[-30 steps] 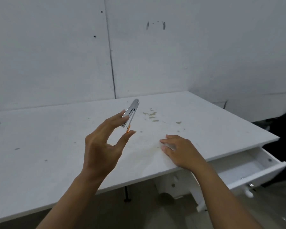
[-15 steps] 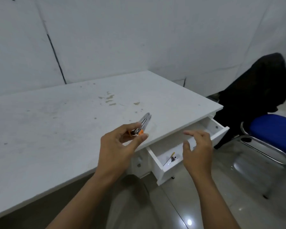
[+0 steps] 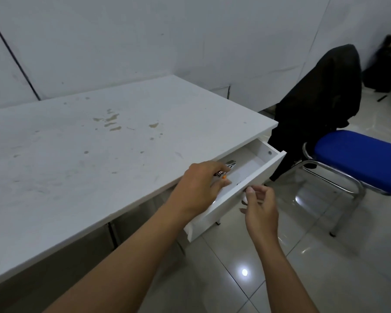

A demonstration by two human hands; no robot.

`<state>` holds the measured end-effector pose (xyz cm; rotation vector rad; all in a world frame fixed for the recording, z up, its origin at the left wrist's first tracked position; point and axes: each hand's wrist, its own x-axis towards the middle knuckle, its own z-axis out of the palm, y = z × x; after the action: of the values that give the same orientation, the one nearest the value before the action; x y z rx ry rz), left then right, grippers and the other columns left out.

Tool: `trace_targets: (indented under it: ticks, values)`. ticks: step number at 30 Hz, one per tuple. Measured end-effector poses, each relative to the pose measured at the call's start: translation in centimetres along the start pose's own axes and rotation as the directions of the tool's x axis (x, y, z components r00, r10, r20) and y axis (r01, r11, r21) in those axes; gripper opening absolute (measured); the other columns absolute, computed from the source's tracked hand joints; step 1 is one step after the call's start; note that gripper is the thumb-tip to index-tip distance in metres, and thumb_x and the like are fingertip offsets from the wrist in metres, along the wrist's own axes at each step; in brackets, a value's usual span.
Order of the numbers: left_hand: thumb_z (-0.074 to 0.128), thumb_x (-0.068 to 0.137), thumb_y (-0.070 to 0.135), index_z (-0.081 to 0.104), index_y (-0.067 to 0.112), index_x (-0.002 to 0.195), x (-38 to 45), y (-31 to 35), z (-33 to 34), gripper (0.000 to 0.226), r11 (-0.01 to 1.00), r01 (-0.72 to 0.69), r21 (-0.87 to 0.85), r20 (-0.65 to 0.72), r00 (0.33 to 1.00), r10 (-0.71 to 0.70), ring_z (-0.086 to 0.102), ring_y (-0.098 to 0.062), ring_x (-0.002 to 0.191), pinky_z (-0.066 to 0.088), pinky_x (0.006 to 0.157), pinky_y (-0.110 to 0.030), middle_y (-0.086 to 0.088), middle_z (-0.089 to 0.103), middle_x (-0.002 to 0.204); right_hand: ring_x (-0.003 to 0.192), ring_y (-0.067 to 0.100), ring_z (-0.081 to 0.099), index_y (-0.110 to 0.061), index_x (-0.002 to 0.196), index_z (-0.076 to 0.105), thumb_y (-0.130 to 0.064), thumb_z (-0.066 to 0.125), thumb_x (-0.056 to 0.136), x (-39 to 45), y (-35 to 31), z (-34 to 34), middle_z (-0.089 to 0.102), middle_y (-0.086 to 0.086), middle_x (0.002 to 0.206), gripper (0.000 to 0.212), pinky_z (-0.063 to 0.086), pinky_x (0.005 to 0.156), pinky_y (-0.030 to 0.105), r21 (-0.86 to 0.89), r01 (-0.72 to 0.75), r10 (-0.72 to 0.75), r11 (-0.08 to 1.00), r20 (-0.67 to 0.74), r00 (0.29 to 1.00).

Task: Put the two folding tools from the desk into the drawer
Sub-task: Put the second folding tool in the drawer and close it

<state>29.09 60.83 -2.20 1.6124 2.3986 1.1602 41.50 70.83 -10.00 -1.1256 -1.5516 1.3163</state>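
Note:
My left hand [image 3: 201, 185] holds a silver folding tool [image 3: 228, 166] with an orange tip, reaching over the open white drawer [image 3: 261, 171] under the desk's right end. A small part of a second metal tool [image 3: 241, 182] shows inside the drawer near its front panel; the rest is hidden. My right hand [image 3: 261, 206] hovers in front of the drawer front, fingers loosely curled, holding nothing. The white desk [image 3: 99, 159] top has stains and no tools on it.
A blue-seated chair [image 3: 359, 159] with a metal frame stands right of the drawer, a black jacket [image 3: 318, 100] draped over its back. White walls close off the desk's far side. Glossy tiled floor [image 3: 303, 256] lies below.
My left hand moved right with the silver tool, from above the desk edge to over the open drawer. My right hand dropped to the drawer front. The view swung closer to the drawer.

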Motion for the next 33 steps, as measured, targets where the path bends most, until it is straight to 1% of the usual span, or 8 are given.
trace_targets:
  ticks: [3,5,15,21,24,28,30,33]
  values:
    - [0.067,0.095,0.024,0.070,0.017,0.125,1.1,0.0,1.3,0.031,0.999,0.038,0.018,0.103,0.994,-0.039,0.067,-0.008,0.105,0.044,0.088,-0.007,0.001,0.073,0.122,0.095,0.016,0.068,-0.026,0.105,0.061,-0.031,0.058,0.102,0.3,0.0,-0.3,0.065,-0.006,0.104,0.006,0.061,0.085,0.053,0.016,-0.004,0.003,1.000,0.012,1.000]
    - [0.066,0.095,0.017,0.069,0.017,0.124,1.7,-0.2,1.9,0.029,0.996,0.084,0.024,0.161,0.983,-0.087,0.064,0.001,0.090,0.039,0.076,0.002,0.000,0.073,0.120,0.094,0.017,0.068,-0.029,0.101,0.062,-0.030,0.059,0.102,0.4,0.1,-0.4,0.065,-0.006,0.102,0.003,0.061,0.085,0.053,0.021,0.004,-0.004,1.000,0.017,1.000]
    - [0.064,0.094,0.009,0.073,0.025,0.120,3.5,-0.8,2.4,0.032,0.976,0.113,0.187,0.436,0.881,-0.186,0.066,-0.020,0.105,0.056,0.093,-0.036,-0.003,0.071,0.121,0.102,0.022,0.067,-0.032,0.093,0.062,-0.031,0.059,0.102,0.8,0.9,-0.3,0.065,-0.009,0.101,0.009,0.060,0.087,0.054,0.024,0.014,-0.015,1.000,0.029,0.999]
    - [0.054,0.095,-0.001,0.054,0.031,0.143,3.2,-1.2,1.4,0.058,0.985,0.117,0.130,0.533,0.829,-0.168,0.060,-0.018,0.127,0.049,0.102,-0.029,0.000,0.061,0.142,0.101,0.021,0.068,-0.032,0.093,0.062,-0.033,0.059,0.102,0.7,1.0,-0.3,0.066,-0.008,0.102,0.009,0.061,0.086,0.053,0.037,0.016,-0.018,0.999,0.036,0.999]
    - [0.049,0.094,-0.004,0.056,0.031,0.143,2.1,0.0,-0.1,0.060,0.994,0.088,0.058,0.359,0.928,-0.103,0.062,-0.009,0.123,0.044,0.094,-0.017,0.005,0.062,0.142,0.102,0.022,0.069,-0.027,0.098,0.066,-0.028,0.062,0.100,0.8,1.3,-0.5,0.070,-0.004,0.105,0.005,0.062,0.085,0.049,0.078,-0.007,0.003,0.997,0.047,0.999]
    - [0.052,0.095,0.000,0.075,0.029,0.119,0.0,0.9,-4.2,0.044,0.992,-0.041,-0.120,-0.042,0.998,0.037,0.070,-0.009,0.078,0.053,0.074,-0.020,0.020,0.076,0.108,0.100,0.024,0.072,-0.028,0.103,0.068,-0.018,0.070,0.094,0.7,2.6,-0.6,0.073,-0.003,0.111,0.013,0.062,0.086,0.044,0.100,-0.012,0.007,0.995,0.051,0.999]
    - [0.054,0.097,0.005,0.075,0.031,0.118,-0.5,-0.2,-6.4,0.040,0.999,0.005,-0.054,-0.139,0.990,-0.012,0.071,-0.009,0.096,0.048,0.085,-0.011,0.022,0.073,0.112,0.100,0.025,0.074,-0.031,0.106,0.067,-0.018,0.073,0.093,0.3,3.3,-0.4,0.074,-0.004,0.112,0.020,0.061,0.086,0.043,0.050,0.017,-0.020,0.999,0.052,0.998]
    - [0.054,0.100,0.017,0.068,0.031,0.128,-1.1,-3.4,-8.7,0.034,0.984,0.146,0.105,-0.080,0.987,-0.138,0.047,-0.002,0.138,0.022,0.104,-0.001,0.010,0.062,0.141,0.093,0.023,0.077,-0.032,0.107,0.068,-0.011,0.073,0.092,0.1,3.8,-0.1,0.076,-0.003,0.105,0.027,0.061,0.085,0.042,-0.013,0.052,-0.052,0.999,0.009,0.999]
